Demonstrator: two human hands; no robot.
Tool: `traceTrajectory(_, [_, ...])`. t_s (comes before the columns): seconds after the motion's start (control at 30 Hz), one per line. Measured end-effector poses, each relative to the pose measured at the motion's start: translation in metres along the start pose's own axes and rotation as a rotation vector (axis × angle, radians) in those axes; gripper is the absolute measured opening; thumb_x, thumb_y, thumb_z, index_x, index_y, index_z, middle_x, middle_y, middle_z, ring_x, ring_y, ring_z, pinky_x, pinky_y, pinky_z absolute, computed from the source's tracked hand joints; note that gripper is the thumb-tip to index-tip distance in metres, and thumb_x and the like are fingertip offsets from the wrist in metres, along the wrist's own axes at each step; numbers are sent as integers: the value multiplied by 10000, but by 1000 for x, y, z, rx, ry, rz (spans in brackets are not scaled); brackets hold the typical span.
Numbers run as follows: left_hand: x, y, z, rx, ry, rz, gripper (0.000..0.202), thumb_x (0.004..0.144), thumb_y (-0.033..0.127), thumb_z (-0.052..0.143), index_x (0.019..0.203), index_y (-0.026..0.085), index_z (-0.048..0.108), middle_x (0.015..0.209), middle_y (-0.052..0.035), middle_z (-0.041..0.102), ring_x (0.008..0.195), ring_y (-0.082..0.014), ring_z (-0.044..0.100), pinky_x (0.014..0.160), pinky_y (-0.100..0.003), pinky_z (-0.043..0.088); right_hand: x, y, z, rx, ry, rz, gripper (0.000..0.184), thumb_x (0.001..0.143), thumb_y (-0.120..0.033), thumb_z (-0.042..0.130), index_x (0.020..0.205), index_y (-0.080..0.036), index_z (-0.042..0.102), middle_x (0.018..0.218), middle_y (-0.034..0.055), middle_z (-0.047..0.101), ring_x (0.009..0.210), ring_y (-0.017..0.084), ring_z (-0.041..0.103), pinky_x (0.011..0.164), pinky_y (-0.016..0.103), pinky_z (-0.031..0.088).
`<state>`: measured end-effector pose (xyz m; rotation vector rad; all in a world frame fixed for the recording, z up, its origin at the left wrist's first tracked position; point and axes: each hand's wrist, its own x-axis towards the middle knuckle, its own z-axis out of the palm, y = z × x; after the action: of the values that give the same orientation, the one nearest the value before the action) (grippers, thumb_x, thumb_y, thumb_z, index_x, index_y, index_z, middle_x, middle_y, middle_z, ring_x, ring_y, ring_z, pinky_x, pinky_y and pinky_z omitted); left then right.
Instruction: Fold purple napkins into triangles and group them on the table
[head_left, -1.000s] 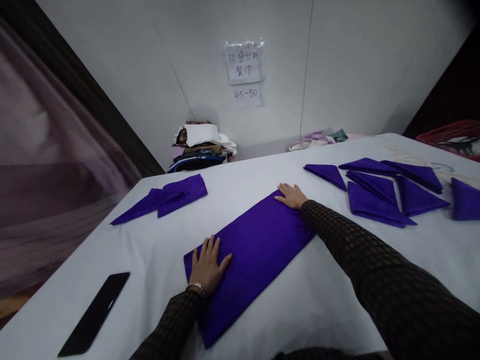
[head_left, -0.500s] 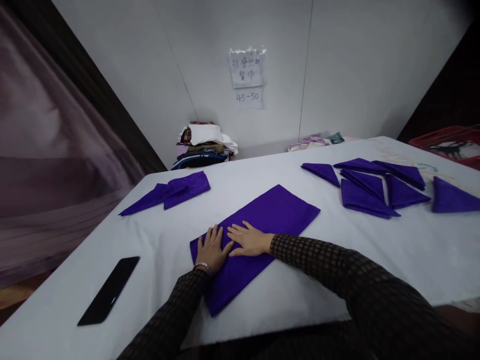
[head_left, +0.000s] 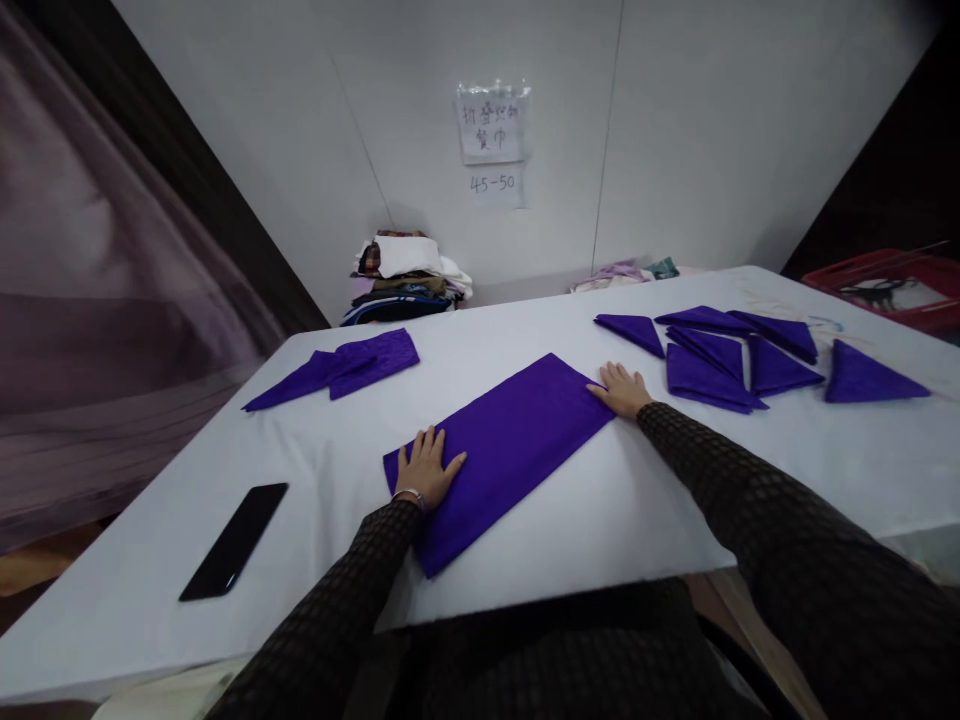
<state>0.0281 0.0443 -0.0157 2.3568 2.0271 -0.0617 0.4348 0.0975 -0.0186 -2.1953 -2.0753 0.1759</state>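
Observation:
A purple napkin (head_left: 510,440), folded into a long rectangle, lies slantwise on the white-covered table (head_left: 600,520) in front of me. Flat on its left end rests my left hand (head_left: 425,468), fingers spread, with a bracelet at the wrist. My right hand (head_left: 621,390) is at the far right corner of the cloth, its fingers stretched out and touching the edge. Several purple napkins folded into triangles (head_left: 712,365) lie at the back right. More purple cloth (head_left: 375,363), partly folded, is at the back left.
A black phone (head_left: 235,542) lies on the table at the left. Behind the table are a stack of folded clothes (head_left: 405,280) and some lilac cloth (head_left: 619,275). A red basket (head_left: 885,285) stands at the far right. Paper signs (head_left: 493,135) hang on the wall.
My right hand has slid from the middle of the napkin, beside my left hand, out to its right corner. The left hand stays on the left end. The view has shifted slightly.

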Motion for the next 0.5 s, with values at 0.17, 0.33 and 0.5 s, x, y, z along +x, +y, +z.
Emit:
traceTrajectory(0.17, [7, -4, -3, -15, -13, 2, 726, 890, 597, 246, 1454, 140, 274, 1540, -118, 206, 1419, -285, 152, 1111, -547, 176, -44, -95, 4, 127, 20, -385, 795, 883, -677, 210, 1471, -144, 254, 1539, 132, 195, 1421, 291, 96, 1116, 549, 74])
traceTrajectory(0.33, [-2, 12, -16, -27, 47, -36, 656, 919, 502, 245, 1454, 122, 266, 1539, -126, 200, 1419, -287, 154, 1104, -553, 195, -82, -179, 21, 223, 1, -628, 768, 895, -652, 265, 1452, -123, 291, 1515, 152, 261, 1410, 293, 154, 1113, 557, 97])
traceTrajectory(0.5, [-44, 49, -5, 15, 63, 158, 602, 922, 443, 284, 1445, 146, 304, 1529, -107, 240, 1420, -263, 163, 1125, -531, 159, -93, -186, 31, 218, 15, -641, 667, 932, -545, 305, 1435, -107, 315, 1509, 166, 265, 1408, 292, 163, 1109, 567, 116])
